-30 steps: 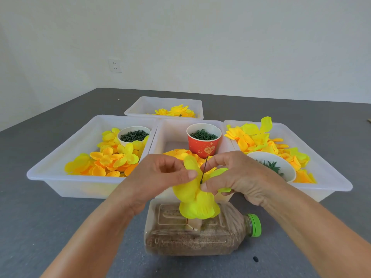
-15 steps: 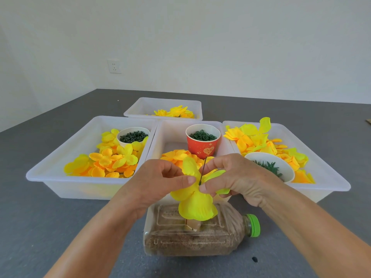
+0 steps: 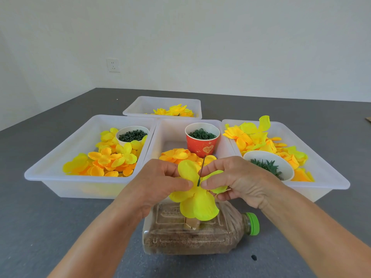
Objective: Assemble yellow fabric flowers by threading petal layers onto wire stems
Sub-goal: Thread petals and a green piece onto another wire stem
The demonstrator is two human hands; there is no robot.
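Observation:
A bright yellow petal layer [image 3: 197,203] sits on a thin dark wire stem [image 3: 201,171] that pokes up through its middle. My left hand [image 3: 158,181] pinches the layer just left of the wire, thumb on top. My right hand [image 3: 239,180] pinches it just right of the wire. Both hands hover over a sand-filled plastic bottle [image 3: 192,235] lying on its side. The stem's lower part is hidden behind the petals.
Three white trays stand side by side: the left tray [image 3: 60,173] with petals and a white cup [image 3: 132,134], the middle tray [image 3: 170,127] with a red cup [image 3: 202,139], the right tray [image 3: 321,173] with petals and a white bowl [image 3: 269,167]. A fourth tray [image 3: 162,105] sits behind.
The petal layer has slid a little lower along the wire, so more of the stem shows above it. Both hands keep their pinch.

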